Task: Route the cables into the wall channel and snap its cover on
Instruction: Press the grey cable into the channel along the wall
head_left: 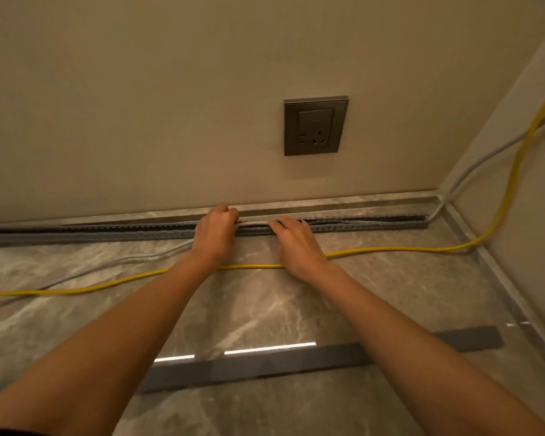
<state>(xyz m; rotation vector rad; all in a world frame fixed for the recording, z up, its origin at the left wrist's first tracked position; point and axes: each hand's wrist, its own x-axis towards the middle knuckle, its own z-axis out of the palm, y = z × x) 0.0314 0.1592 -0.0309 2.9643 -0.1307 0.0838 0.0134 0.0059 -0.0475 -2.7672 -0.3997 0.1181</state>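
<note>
Grips grey cable (255, 222) in curled left hand (216, 236) to steer it into the channel (107, 231) along the wall (139, 121); presses it down with flat, straight fingers of right hand (298, 245) to seat it. Leaves yellow cable (390, 250) and cover (265, 364) on the floor (265, 313), likely for later.

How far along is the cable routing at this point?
Done: the grey cable lies in the channel right of the hands. In hand: left hand grips it, right hand presses it in. Left: its loose left stretch, the yellow cable on the floor, the cover lying unfitted.
</note>
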